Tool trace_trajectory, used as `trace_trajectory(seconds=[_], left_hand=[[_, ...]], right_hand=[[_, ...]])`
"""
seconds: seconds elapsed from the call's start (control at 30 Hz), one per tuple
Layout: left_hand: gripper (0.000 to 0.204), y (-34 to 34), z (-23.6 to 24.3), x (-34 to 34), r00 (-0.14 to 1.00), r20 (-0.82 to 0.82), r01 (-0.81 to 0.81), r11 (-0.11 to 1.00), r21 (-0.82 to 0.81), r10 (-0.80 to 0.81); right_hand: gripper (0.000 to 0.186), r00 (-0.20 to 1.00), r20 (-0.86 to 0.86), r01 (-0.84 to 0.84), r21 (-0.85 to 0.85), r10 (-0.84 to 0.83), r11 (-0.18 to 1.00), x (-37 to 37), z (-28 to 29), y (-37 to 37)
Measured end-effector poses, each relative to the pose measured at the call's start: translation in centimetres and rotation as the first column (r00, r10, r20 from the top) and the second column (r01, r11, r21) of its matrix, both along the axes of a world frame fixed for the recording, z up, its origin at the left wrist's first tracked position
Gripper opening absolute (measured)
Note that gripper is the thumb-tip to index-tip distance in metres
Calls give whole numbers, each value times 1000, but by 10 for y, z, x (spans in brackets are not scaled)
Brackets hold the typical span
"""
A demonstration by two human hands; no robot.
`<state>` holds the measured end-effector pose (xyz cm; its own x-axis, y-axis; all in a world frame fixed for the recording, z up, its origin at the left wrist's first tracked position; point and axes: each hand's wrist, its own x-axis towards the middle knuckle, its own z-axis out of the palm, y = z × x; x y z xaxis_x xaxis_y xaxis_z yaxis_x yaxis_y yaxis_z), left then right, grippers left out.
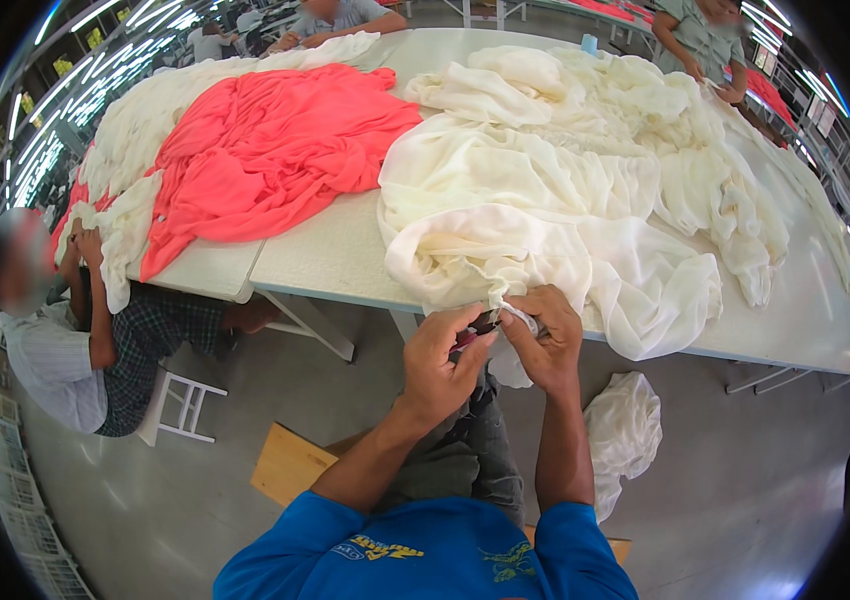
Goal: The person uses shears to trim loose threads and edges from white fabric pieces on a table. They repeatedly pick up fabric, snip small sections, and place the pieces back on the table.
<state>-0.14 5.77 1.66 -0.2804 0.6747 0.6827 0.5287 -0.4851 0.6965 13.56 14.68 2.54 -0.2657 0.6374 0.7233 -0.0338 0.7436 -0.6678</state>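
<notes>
Blue shirt (435,550) fabric fills the bottom edge at 6 o'clock in the head view, and two bare forearms reach up from it. The left hand (442,362) is mostly closed, thumb against fingers, around a small dark tool (465,340); its tip is too hidden to tell whether it is apart or together. The right hand (549,345) is curled in, thumb and fingers pinching the near edge of the cream cloth (515,245). Both hands nearly meet just off the table (325,268) edge.

Taking the hands as the clock's centre, the cream cloth spreads in loose folds over the table from 12 to 2 o'clock. A coral cloth (275,140) lies heaped between 10 and 11. At 9 o'clock a seated person (55,365) holds pale cloth, with a white stool (185,405) beneath. A wooden seat (290,465) shows at 8. A cream bundle (623,430) sits low at 4, beside the right forearm. Another person (700,45) stands beyond the table at 1 o'clock.
</notes>
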Motion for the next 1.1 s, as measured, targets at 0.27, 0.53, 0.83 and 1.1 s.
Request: trace_trajectory(seconds=[0.27,0.53,0.83,1.1], left_hand=[[34,5,2,2,997,-71,-27,997,68,32],[35,5,2,3,996,-84,-31,999,45,35],[32,4,0,3,999,-50,-19,1000,14,20],[29,3,-4,2,999,-41,-9,1000,8,9]], right_hand=[[19,999,34,-11,24,10,1000,2,-1,2],[19,999,43,-5,36,4,999,3,0,2],[18,999,44,-9,56,6,998,3,-1,2],[18,995,96,-21,46,17,999,6,0,2]])
